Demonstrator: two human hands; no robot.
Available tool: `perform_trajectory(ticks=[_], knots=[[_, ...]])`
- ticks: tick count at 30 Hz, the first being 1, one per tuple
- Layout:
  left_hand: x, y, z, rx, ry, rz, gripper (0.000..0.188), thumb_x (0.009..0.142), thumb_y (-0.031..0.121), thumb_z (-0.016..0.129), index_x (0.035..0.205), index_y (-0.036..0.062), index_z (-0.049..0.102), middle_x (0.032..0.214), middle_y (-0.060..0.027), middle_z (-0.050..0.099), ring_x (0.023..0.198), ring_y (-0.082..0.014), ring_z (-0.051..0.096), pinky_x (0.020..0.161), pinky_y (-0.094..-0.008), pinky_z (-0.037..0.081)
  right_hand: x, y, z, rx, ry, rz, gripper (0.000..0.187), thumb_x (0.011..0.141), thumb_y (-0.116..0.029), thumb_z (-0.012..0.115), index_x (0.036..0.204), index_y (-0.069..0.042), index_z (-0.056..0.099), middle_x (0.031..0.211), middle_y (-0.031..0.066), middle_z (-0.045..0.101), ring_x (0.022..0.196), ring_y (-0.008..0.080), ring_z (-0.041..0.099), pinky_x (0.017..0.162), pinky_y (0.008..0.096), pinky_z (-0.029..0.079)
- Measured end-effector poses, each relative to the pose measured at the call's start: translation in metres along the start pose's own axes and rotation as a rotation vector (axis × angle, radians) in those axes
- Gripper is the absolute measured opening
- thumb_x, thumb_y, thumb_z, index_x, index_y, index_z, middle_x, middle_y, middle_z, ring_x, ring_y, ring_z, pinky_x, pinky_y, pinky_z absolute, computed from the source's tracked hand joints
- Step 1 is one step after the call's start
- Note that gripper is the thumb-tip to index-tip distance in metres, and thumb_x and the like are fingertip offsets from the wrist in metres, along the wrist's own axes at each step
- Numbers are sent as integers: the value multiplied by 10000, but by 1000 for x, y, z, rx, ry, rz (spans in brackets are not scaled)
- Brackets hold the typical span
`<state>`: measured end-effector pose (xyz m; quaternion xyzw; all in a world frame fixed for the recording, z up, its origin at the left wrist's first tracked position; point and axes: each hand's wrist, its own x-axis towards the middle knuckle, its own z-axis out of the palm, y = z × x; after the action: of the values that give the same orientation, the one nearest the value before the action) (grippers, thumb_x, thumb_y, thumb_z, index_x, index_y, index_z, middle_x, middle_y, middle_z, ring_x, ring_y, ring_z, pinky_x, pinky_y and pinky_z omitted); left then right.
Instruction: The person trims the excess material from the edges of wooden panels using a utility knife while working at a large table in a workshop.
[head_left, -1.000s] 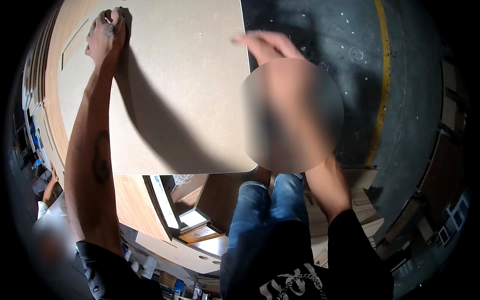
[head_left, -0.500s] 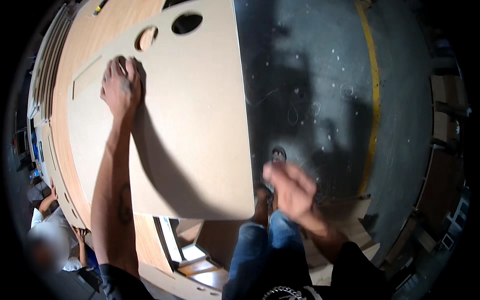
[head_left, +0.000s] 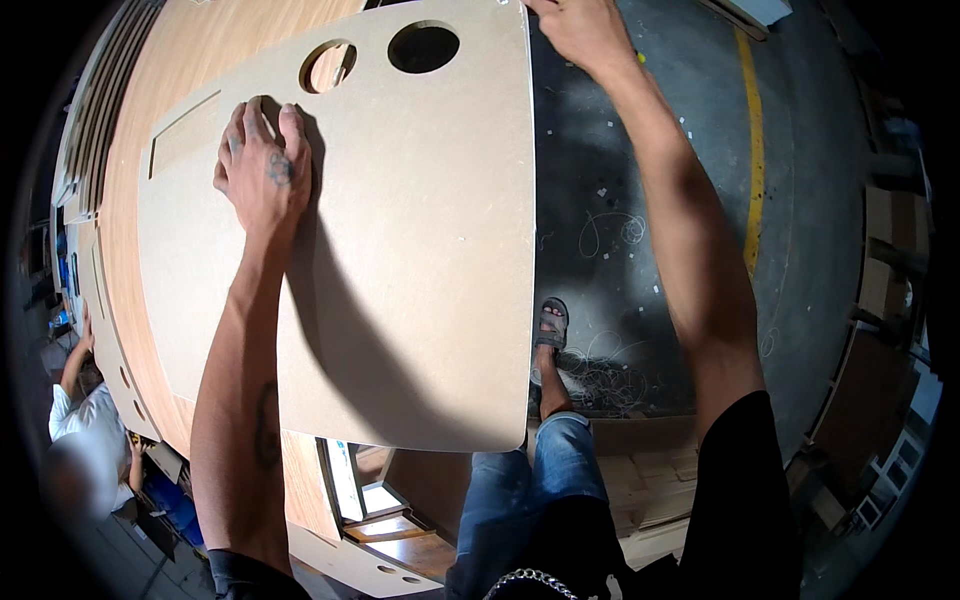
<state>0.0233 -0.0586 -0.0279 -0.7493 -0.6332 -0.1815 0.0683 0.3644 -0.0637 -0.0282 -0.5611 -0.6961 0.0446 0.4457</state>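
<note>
A large pale panel (head_left: 400,230) with two round cut-outs and a shallow recess lies over a wood-grain board (head_left: 190,60). My left hand (head_left: 265,170) rests on it below the cut-outs, fingers bent and a little apart, fingertips against the surface; it holds nothing. My right hand (head_left: 580,30) is stretched out to the panel's far right corner and is partly cut off by the picture's top edge. Its fingers are drawn together at the panel's edge, and what they pinch, if anything, cannot be made out.
Stacked panels (head_left: 95,130) stand at the far left. A co-worker (head_left: 90,430) is at the lower left, touching a board. Thin strands (head_left: 610,385) and white scraps litter the dark floor around my sandalled foot (head_left: 552,322). A yellow line (head_left: 750,150) runs along the right.
My right hand has gone from beside the panel's near right corner up to its far right corner. The left hand stays on the panel; the view has shifted slightly.
</note>
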Motion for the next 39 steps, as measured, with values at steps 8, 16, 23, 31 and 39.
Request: perform_trajectory(ticks=[8, 16, 23, 31, 39], knots=[[4, -1, 5, 10, 11, 12, 543, 941, 477, 456, 1328, 99, 506, 1409, -120, 484, 1327, -340, 400, 1072, -567, 258, -39, -24, -15, 41, -27, 74, 211, 885, -109, 584, 1049, -94, 715, 887, 171, 679, 833, 354, 652, 750, 409, 514], [4, -16, 5, 110, -4, 24, 574, 955, 524, 415, 1366, 127, 477, 1416, -98, 485, 1294, -372, 434, 1048, -535, 321, -163, -109, -17, 3, 15, -19, 382, 773, 89, 536, 1027, -121, 729, 867, 80, 672, 765, 214, 647, 677, 348, 473], [10, -25, 15, 71, 9, 93, 556, 945, 490, 454, 1340, 102, 504, 1413, -130, 484, 1321, -329, 416, 1060, -555, 286, -327, -250, -77, 283, -323, 85, 315, 799, -122, 703, 1113, -144, 696, 873, 56, 577, 723, 167, 589, 682, 359, 512], [1, -6, 1, 24, 6, 13, 506, 967, 451, 440, 1334, 107, 497, 1426, -155, 460, 1340, -331, 396, 1077, -550, 273, -230, -173, -82, 266, -226, 91, 262, 845, -16, 620, 1094, -47, 692, 857, 117, 671, 770, 251, 646, 657, 362, 533], [2, 6, -1, 35, 33, 10, 539, 976, 475, 424, 1367, 107, 472, 1428, -120, 462, 1327, -340, 406, 1086, -519, 270, -16, -12, -14, -300, -1, -77, 325, 917, -59, 499, 1145, -194, 688, 928, 156, 675, 847, 341, 663, 755, 424, 532]])
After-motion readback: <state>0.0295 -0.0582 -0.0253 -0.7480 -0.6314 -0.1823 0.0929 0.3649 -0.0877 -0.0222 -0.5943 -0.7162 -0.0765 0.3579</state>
